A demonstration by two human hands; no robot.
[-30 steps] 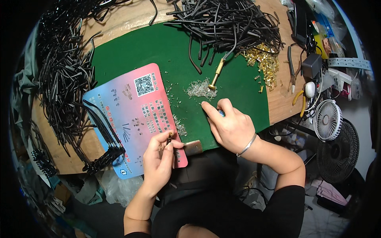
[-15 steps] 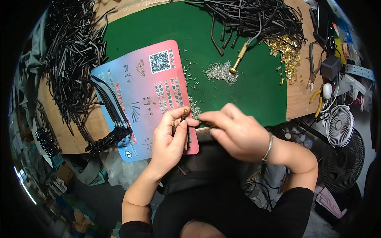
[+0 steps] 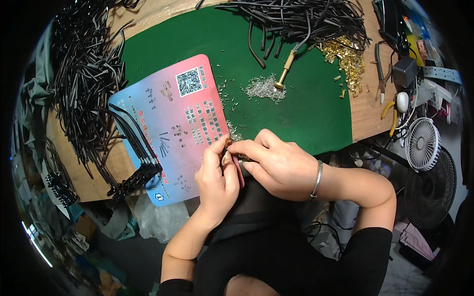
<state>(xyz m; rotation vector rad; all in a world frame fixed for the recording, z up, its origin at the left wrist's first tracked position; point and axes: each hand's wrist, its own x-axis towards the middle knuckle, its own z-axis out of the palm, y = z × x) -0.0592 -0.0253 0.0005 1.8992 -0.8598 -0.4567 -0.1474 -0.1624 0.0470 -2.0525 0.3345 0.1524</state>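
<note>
My left hand (image 3: 216, 180) is closed, pinching a small gold-coloured metal piece (image 3: 228, 142) between thumb and fingers above the edge of the pink and blue printed mat (image 3: 173, 116). My right hand (image 3: 286, 165), with a bangle at its wrist, meets the left fingertips. Its fingers are pressed together at the piece; what they hold is hidden. Beyond the hands, tiny silver screws (image 3: 235, 132) are scattered on the green mat (image 3: 316, 116). A larger heap of screws (image 3: 261, 89) lies farther off, with the end of a brass-handled tool (image 3: 286, 69) on it.
Black eyeglass temples (image 3: 94, 84) are heaped at left, with another pile (image 3: 316, 19) at the far side. Several temples (image 3: 133, 128) lie across the printed mat. Gold-coloured pieces (image 3: 351, 71) are piled at far right. Pliers (image 3: 380, 69) and a white fan (image 3: 422, 144) are at right.
My right hand has moved left and its fingertips now meet my left hand at the gold-coloured piece. The view has shifted slightly.
</note>
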